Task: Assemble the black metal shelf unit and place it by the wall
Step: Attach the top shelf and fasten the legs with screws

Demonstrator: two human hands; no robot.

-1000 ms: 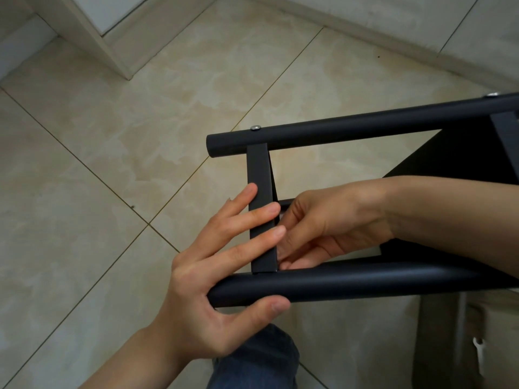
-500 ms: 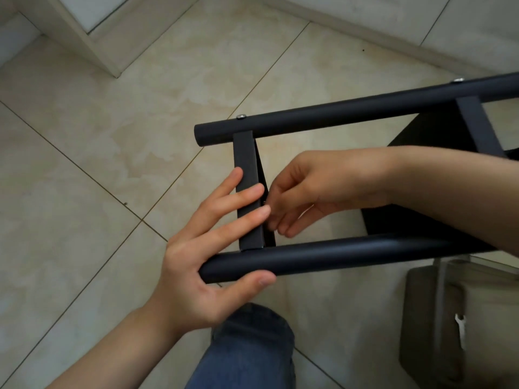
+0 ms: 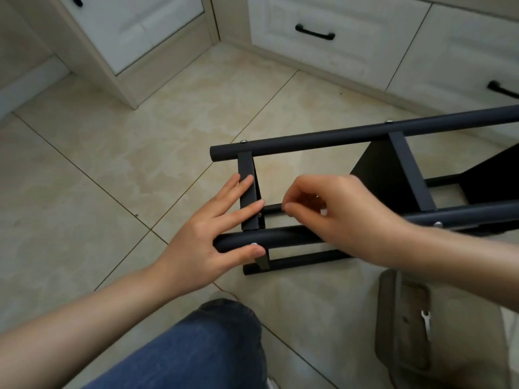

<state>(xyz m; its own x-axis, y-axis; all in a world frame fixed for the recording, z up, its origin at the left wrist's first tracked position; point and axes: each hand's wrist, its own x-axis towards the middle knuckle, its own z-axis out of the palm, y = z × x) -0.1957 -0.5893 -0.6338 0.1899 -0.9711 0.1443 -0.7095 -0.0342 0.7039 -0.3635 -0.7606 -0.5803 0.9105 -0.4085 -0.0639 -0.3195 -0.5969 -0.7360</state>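
The black metal shelf unit (image 3: 337,137) lies on its side on the tiled floor, with its tubes running left to right. My left hand (image 3: 213,234) lays straight fingers across the flat end crossbar (image 3: 247,189), and its thumb runs under the near tube (image 3: 283,237). My right hand (image 3: 331,211) hovers just right of the crossbar, above a thin rod (image 3: 272,208). Its fingers are curled and the fingertips pinch together. Something small and pale glints between them, too small to identify. Silver screw heads show on the tubes.
White cabinets with black handles (image 3: 314,32) line the far wall and the left corner. A grey flat case (image 3: 401,318) with a small white wrench (image 3: 425,321) on it lies at the lower right. My knee in jeans (image 3: 213,341) fills the bottom centre.
My right hand has drawn back to the right, away from the crossbar, with its fingertips pinched. My left hand keeps its place on the crossbar and near tube. The view has tilted up to show the cabinets.
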